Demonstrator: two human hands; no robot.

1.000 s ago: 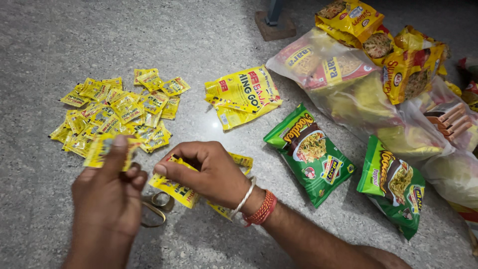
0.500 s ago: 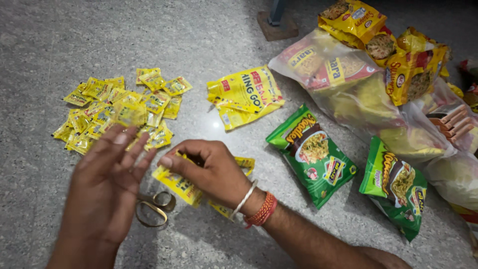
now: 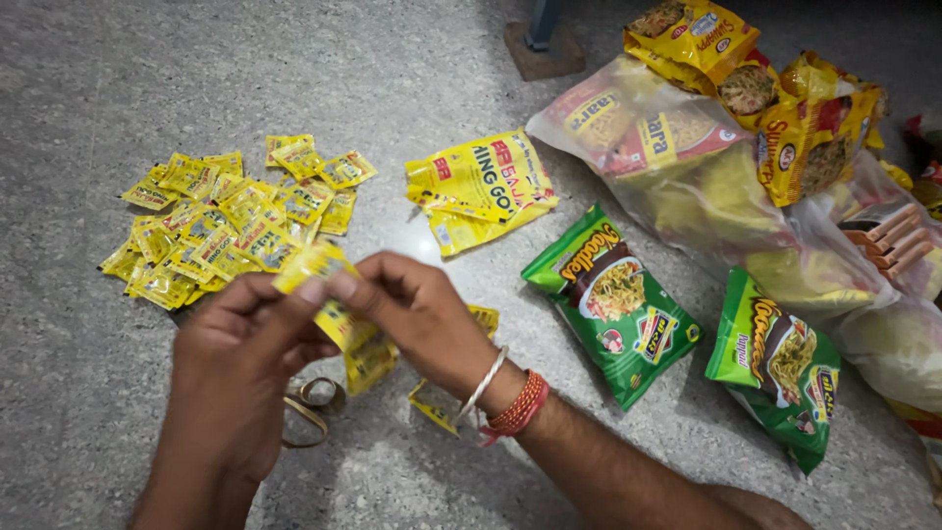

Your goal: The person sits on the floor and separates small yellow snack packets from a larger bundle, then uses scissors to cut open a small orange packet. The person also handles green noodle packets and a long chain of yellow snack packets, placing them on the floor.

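2 hands meet at lower centre; left hand [image 3: 240, 339] and right hand [image 3: 417, 314] both pinch a strip of small yellow sachets [image 3: 329, 309], its tail hanging toward the floor [image 3: 118, 59]; looks like separating 1 off the strip; next move probably needs a clean tear at the seam; loose sachet pile [image 3: 231, 226] sits upper left, scissors [image 3: 309, 407] underneath, 2 green noodle packs [image 3: 613, 304] to the right.

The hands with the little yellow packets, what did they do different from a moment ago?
The left hand came back from the pile of loose sachets and rose to meet the right hand. Both now pinch the strip of yellow sachets together, lifted off the floor. The scissors, the big yellow packet and the green noodle packs stayed where they were.
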